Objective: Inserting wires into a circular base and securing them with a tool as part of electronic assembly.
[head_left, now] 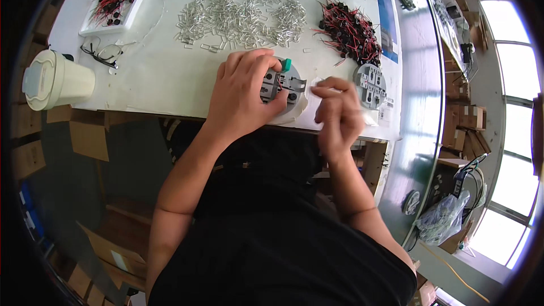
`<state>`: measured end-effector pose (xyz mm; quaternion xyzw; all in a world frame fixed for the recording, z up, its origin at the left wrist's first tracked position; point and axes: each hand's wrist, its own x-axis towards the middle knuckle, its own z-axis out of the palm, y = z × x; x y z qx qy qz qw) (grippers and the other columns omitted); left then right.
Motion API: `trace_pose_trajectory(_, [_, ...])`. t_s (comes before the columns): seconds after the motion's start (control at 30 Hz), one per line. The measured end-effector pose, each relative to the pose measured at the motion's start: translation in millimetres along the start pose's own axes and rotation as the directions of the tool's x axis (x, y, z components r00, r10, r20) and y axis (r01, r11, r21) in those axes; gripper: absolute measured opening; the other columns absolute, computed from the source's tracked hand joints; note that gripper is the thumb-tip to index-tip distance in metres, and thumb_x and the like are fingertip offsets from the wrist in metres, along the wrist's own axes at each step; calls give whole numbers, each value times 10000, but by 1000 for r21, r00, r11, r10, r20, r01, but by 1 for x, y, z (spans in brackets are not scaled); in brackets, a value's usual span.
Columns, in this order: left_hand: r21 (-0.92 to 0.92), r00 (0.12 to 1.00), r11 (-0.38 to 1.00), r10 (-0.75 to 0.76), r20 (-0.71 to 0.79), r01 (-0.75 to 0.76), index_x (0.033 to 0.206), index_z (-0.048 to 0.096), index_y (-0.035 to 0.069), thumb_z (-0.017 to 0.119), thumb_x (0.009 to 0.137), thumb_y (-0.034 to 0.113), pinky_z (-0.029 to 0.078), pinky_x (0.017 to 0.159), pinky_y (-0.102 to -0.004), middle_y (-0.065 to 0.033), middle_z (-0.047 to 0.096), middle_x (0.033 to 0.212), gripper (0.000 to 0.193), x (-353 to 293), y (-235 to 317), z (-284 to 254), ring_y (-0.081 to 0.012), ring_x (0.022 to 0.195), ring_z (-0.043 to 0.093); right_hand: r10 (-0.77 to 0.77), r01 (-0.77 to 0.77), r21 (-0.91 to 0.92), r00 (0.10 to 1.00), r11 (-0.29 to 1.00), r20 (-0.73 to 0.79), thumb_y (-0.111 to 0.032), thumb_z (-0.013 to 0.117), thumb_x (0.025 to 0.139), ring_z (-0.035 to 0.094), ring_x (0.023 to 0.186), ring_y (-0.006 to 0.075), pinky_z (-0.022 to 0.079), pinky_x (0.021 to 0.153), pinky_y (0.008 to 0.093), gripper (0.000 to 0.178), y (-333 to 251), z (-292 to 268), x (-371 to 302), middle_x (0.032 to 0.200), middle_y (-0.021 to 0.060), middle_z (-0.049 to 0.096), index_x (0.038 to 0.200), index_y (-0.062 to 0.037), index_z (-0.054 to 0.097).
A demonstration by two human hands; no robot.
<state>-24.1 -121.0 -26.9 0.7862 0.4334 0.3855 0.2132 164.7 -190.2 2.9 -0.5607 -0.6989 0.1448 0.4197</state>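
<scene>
My left hand [242, 88] lies over a round grey plastic base [293, 88] near the table's front edge. Its fingers and thumb curve around the far and near sides and grip it. A green piece [286, 65] shows at the index fingertip, and a thin red wire runs across the base's raised slots. Much of the base's left side is hidden under the hand. Just to the right, my right hand [341, 114] is raised, fingers curled and smeared by motion; whether anything is in them cannot be made out. A similar grey base [371, 86] sits beyond it.
Loose small metal clips [243, 17] spread across the table's middle. Black buzzer-like parts with red wires [348, 31] pile at the right; more fill a white tray [135, 3] at far left. Glasses [103, 54] and a cream lidded cup [59, 81] stand left. A metallic ledge [416, 102] runs along the right.
</scene>
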Motion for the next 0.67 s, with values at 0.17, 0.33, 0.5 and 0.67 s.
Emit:
trace_pose_trajectory(0.17, [13, 1000, 1000, -12, 19, 12, 1176, 649, 111, 823, 791, 184, 428, 1107, -455, -79, 651, 1379, 429, -2, -1, 2, -326, 1279, 574, 184, 48, 804, 964, 592, -193, -307, 457, 1167, 482, 566, 145, 401, 492, 284, 457, 14, 34, 30, 840, 115, 592, 875, 20, 584])
trace_pose_trajectory(0.33, [10, 1000, 1000, 24, 13, -24, 1215, 634, 105, 849, 770, 248, 438, 1083, -452, -67, 628, 1373, 515, -3, -1, 1, -319, 1272, 552, 136, 2, 756, 983, 655, -120, -340, 411, 1180, 425, 526, 127, 352, 477, 278, 518, 16, 45, 33, 665, 79, 505, 810, 2, 532])
trace_pose_trajectory(0.5, [-29, 994, 999, 30, 110, -27, 1346, 560, 130, 893, 712, 275, 427, 1112, -471, -74, 606, 1419, 731, -2, 2, -9, -345, 1297, 528, 44, 52, 622, 989, 781, -139, -345, 426, 1176, 422, 525, 113, 337, 483, 273, 516, 15, 49, 32, 628, 77, 499, 802, -4, 525])
trace_pose_trajectory(0.67, [-86, 952, 996, 33, 304, -7, 1520, 451, 176, 887, 700, 213, 329, 1208, -457, -118, 543, 1542, 930, 6, 1, -14, -378, 1409, 476, -82, 139, 414, 985, 900, -153, -399, 557, 1124, 443, 528, 117, 359, 501, 289, 479, 19, 55, 28, 654, 100, 553, 822, -28, 567])
